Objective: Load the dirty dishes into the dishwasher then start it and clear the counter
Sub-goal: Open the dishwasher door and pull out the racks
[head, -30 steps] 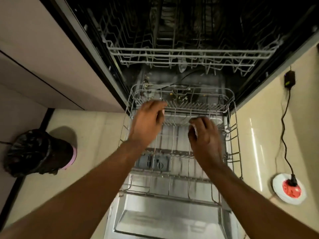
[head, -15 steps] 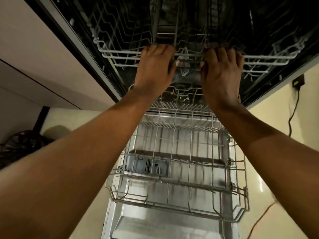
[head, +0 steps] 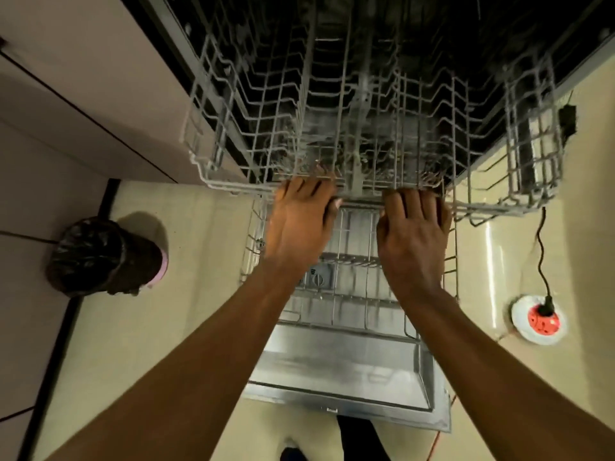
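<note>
Upper rack (head: 332,134) | left hand (head: 299,224), right hand (head: 414,234) grip front edge | floor (head: 199,227) beside

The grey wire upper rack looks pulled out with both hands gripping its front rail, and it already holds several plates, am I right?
Not quite: the head view shows the grey wire upper rack empty. Left hand and right hand do grip its front rail.
</note>
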A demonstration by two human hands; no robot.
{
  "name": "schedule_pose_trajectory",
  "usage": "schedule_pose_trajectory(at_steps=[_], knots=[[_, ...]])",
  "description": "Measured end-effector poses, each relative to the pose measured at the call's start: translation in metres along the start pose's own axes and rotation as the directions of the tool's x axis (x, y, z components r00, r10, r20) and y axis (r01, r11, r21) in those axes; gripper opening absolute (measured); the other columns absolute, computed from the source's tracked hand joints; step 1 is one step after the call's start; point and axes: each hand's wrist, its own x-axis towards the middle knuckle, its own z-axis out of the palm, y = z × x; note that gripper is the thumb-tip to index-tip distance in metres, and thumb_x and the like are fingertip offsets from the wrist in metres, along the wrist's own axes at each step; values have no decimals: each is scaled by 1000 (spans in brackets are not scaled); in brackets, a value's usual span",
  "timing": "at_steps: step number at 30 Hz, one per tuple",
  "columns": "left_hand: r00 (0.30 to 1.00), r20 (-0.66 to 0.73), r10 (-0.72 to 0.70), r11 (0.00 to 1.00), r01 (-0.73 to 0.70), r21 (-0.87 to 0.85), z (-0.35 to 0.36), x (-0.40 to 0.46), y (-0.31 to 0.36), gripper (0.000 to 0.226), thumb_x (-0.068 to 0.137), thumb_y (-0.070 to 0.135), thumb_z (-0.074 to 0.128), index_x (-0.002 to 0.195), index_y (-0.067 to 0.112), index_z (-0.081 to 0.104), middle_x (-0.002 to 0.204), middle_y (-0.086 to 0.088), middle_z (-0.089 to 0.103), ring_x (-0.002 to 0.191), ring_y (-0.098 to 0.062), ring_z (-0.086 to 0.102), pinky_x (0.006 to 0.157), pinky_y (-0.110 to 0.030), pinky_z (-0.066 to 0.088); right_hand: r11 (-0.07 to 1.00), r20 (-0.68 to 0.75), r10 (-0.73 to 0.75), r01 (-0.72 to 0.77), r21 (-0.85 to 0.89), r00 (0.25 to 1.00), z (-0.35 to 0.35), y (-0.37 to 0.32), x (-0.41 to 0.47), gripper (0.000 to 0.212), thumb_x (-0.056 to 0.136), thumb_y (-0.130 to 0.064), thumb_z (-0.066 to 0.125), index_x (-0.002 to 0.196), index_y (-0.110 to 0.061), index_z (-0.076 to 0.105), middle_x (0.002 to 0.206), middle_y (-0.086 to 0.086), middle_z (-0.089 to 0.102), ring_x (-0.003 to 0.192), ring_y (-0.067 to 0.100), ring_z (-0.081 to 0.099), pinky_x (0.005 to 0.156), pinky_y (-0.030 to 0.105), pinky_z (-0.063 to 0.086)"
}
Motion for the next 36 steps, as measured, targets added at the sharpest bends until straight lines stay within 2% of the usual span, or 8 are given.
schedule_pose_trajectory(at_steps=[4,8,14,20,25,31,33,36], knots=[[989,143,-30,1000,29,7,-18,-32,14,20,94,21,53,113,18,60,110,-3,65,105,-24,55,98,-40,38,999,87,30,-29,-18,996,-24,-9,-33,41,80,-3,63,120,-11,57,115,8,58,112,29,47,102,44,33],[950,307,-57,998,49,33,-34,-65,24,30,95,20,48,125,22,52,121,-2,58,112,-23,48,104,-37,32,1000,161,15,-14,-3,987,-46,-13,-62,41,76,0,69,115,-12,60,111,6,61,106,27,52,95,43,38],[905,414,-100,995,99,26,-53,-118,39,38,98,21,44,136,25,44,135,-1,51,127,-22,41,116,-39,24,1000,258,18,-16,-7,966,-75,-24,-110,44,70,2,72,110,-14,62,107,5,63,99,26,57,89,43,46],[883,453,-120,992,120,28,-74,-162,56,42,97,19,45,138,25,42,135,1,49,126,-19,41,112,-35,24,1000,312,23,-17,-23,950,-93,-29,-152,43,64,5,75,102,-14,66,96,4,64,87,26,58,77,41,47],[862,490,-128,991,124,40,-79,-181,61,45,97,20,46,142,23,38,138,-1,46,130,-21,37,118,-38,19,1000,316,4,-1,-9,949,-99,-32,-165,42,60,5,75,97,-14,68,92,4,65,85,26,60,76,40,49],[873,476,-109,993,121,4,-83,-184,58,51,96,16,47,145,22,34,142,0,44,133,-20,34,120,-36,14,1000,315,-28,22,22,949,-103,-33,-169,43,57,7,76,97,-11,69,91,4,66,84,25,61,77,39,50],[871,480,-103,994,113,9,-83,-185,58,54,97,17,46,148,21,29,148,-1,38,138,-21,29,121,-37,10,1000,317,-22,16,22,948,-102,-33,-170,45,58,7,75,99,-10,69,94,6,67,86,26,62,78,39,51],[870,479,-116,990,141,-15,-87,-189,58,59,99,14,44,152,22,20,159,-3,20,148,-22,12,122,-38,4,999,305,-5,-8,41,952,-105,-37,-172,48,61,10,72,105,-7,68,103,9,68,94,28,63,84,41,51]])
